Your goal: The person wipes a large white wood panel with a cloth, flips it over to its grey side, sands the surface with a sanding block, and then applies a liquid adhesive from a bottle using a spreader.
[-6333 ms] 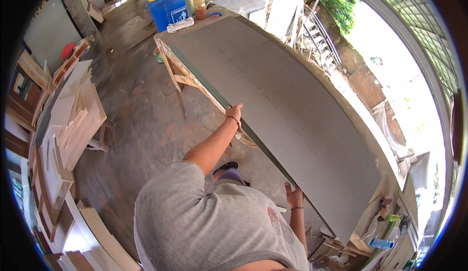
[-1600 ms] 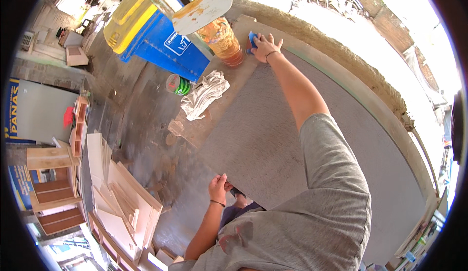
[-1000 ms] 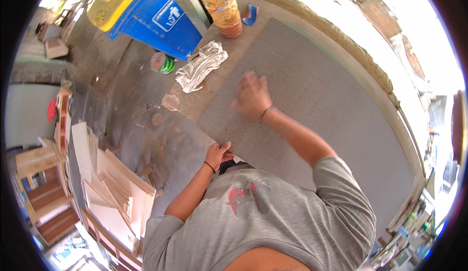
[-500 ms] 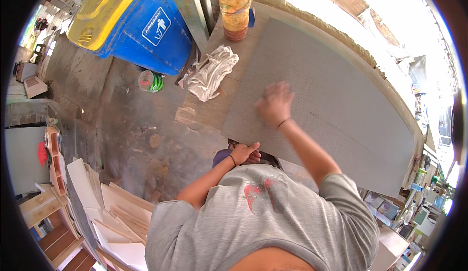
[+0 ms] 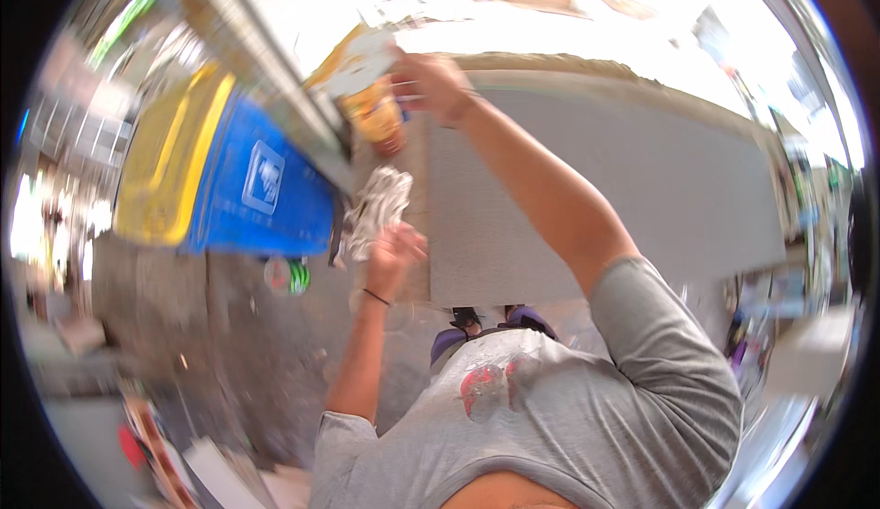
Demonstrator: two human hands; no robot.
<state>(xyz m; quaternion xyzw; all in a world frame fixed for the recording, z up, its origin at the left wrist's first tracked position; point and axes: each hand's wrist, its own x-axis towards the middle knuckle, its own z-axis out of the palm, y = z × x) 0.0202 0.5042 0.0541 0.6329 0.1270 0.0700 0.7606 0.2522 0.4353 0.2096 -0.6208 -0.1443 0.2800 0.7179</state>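
My right hand [image 5: 435, 86] reaches to the far left of a long grey board [image 5: 587, 188], its fingers at the edge of a pale, yellow-stained disc [image 5: 360, 65]. Below that disc stands a yellow-orange stained can [image 5: 374, 113]. Blur hides whether the fingers grip the disc or only touch it. A crumpled white cloth [image 5: 380, 199] lies nearer to me, left of the board. At its near end is my left hand [image 5: 396, 251], fingers loosely apart with nothing visible in them.
A blue bin [image 5: 266, 179] with a yellow lid stands to the left, beside an upright post [image 5: 275, 60]. On the floor below it sits a small green and white tub [image 5: 289, 276]. Wooden pieces [image 5: 220, 468] lie at the lower left.
My right hand has gone from the middle of the board to the stained can and its disc. The left hand has risen from my waist to the cloth. The view has turned.
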